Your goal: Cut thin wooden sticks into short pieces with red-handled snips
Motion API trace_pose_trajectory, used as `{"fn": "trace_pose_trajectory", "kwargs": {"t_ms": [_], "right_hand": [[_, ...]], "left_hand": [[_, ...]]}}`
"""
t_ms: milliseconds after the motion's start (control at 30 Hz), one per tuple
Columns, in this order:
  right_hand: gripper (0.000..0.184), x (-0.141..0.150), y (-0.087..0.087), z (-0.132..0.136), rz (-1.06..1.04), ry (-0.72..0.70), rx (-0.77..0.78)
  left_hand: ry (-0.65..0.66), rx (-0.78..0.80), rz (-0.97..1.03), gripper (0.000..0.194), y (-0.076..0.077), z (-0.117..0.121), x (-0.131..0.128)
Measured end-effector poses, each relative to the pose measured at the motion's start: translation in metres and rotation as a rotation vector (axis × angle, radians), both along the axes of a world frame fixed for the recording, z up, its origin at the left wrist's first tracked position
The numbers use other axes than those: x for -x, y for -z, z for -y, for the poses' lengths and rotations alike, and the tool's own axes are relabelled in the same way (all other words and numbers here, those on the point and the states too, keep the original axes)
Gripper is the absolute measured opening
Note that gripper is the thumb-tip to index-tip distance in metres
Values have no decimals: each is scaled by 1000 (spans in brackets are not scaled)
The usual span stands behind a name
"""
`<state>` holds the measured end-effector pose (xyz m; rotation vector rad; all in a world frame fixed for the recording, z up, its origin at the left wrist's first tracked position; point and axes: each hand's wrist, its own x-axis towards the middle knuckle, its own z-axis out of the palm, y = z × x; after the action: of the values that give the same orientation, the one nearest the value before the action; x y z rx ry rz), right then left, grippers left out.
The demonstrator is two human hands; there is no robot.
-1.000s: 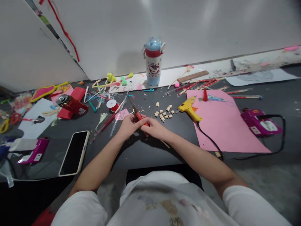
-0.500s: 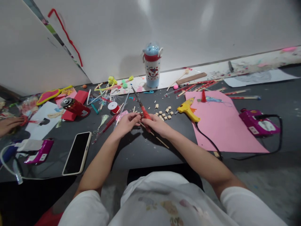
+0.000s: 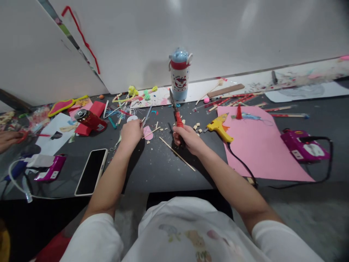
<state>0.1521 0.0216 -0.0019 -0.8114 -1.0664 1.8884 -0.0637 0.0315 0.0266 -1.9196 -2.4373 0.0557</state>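
My right hand (image 3: 188,138) is closed around the red handles of a pair of scissors (image 3: 177,115), whose dark blades point away from me and up. To its left, my left hand (image 3: 131,134) is down near the table with the fingers curled under. What they hold, if anything, is hidden. A thin wooden stick (image 3: 152,132) lies beside its fingertips, across a pink paper oval (image 3: 148,133). Another thin stick (image 3: 177,154) rests on the table between my forearms. Small cut wooden pieces (image 3: 196,126) lie beyond my right hand, partly covered by it.
A water bottle (image 3: 180,74) stands at the back. To the right are a yellow glue gun (image 3: 220,127), pink paper (image 3: 259,145) and a purple power strip (image 3: 304,145). A phone (image 3: 91,173) and a red can (image 3: 91,120) lie left. Another person's hand (image 3: 9,141) is at the far left.
My hands were together at the stick and scissors; now they are apart. The left has moved left, and the right has lifted the scissors upright. The longer stick lies uncovered.
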Motion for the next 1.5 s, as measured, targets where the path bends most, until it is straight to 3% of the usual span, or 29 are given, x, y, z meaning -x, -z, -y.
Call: {"fn": "trace_pose_trajectory", "kwargs": {"t_ms": [333,633,1033,1300,1500], "right_hand": [[29,1,1,1,20,-15,-40],[27,1,2,3,46,-25,-74],[27,2,5,2,88,-39,-138],[28,3,6,1,103,-48,-115],[33,6,5,3,-2,-65,49]], "left_hand": [[2,79,-174,30,13,-26,-10],[12,116,-167,29,18,-30,-21],[28,149,-166,34,19,-45,-14],[-19,19,-135,32,9,-27,-21],[-12,-145,-35,28,-5,6,-30]]}}
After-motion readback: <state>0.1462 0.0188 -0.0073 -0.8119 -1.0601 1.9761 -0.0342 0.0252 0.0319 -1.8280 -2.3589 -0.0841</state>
